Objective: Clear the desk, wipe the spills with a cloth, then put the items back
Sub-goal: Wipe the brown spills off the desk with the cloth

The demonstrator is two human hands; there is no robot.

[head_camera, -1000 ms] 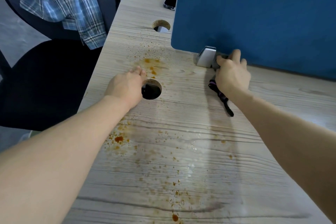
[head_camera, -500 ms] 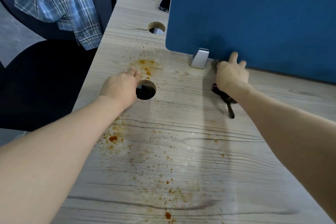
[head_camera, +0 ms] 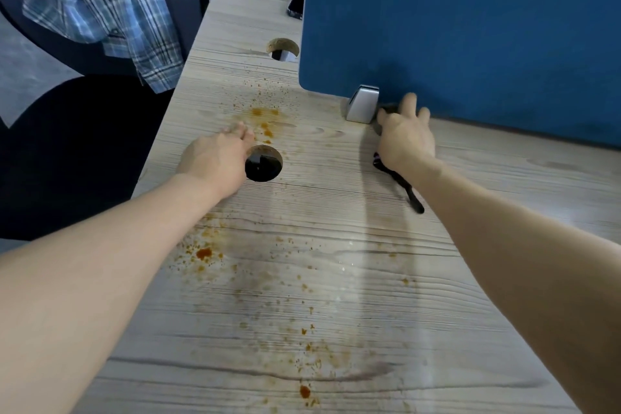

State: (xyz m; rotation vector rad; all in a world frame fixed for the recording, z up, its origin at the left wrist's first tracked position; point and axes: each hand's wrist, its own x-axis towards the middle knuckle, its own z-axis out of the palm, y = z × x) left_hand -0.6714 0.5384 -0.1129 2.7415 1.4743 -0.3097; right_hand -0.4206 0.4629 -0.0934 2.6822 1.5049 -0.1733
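Observation:
Orange-brown spill spots (head_camera: 265, 126) and more splatter (head_camera: 205, 254) dot the pale wood desk (head_camera: 336, 279). My left hand (head_camera: 218, 158) rests on the desk, palm down, just left of a round cable hole (head_camera: 263, 163). My right hand (head_camera: 405, 138) reaches to the foot of the blue divider (head_camera: 470, 37), right of its silver bracket (head_camera: 363, 104). Thumb and fingers lie around a small dark object (head_camera: 388, 109), mostly hidden by the hand. A black strap (head_camera: 408, 191) with a purple bit trails from under the wrist.
A second cable hole (head_camera: 284, 49) lies further back, and a dark phone (head_camera: 296, 5) sits beside the divider's far end. A dark office chair (head_camera: 77, 144) with a plaid shirt (head_camera: 100, 0) over its back stands at the desk's left edge.
My right hand has shifted a little along the divider foot, back toward the bracket, and the strap has moved with it. The left hand stays beside the hole.

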